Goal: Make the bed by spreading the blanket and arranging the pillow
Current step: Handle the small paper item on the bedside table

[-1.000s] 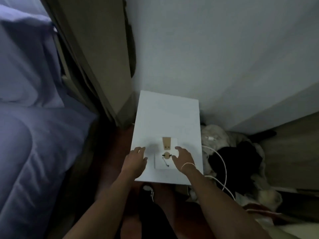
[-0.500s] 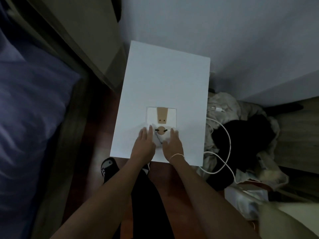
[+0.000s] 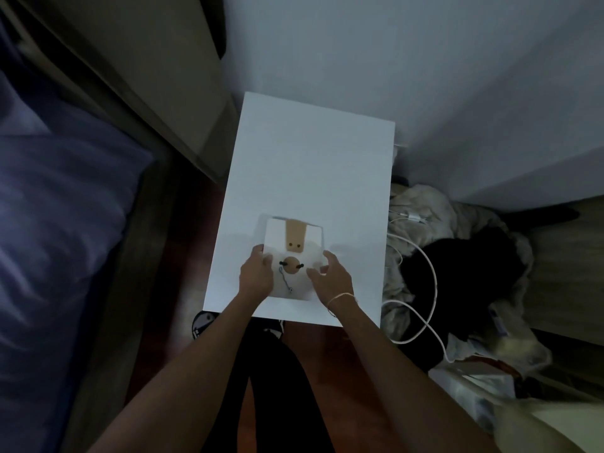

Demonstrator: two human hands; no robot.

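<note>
Your left hand pinches the white envelope by its left edge. Your right hand hovers beside it, fingers relaxed and holding nothing, near the white table front edge. The blanket lies beyond the table's left edge, untouched; apparently 0 of 2 steps begun.

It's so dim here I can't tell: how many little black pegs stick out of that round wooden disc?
2. One black peg at the left of the round wooden disc on the white card, the other at its right. Nothing covers the disc; none seems hidden.
</note>
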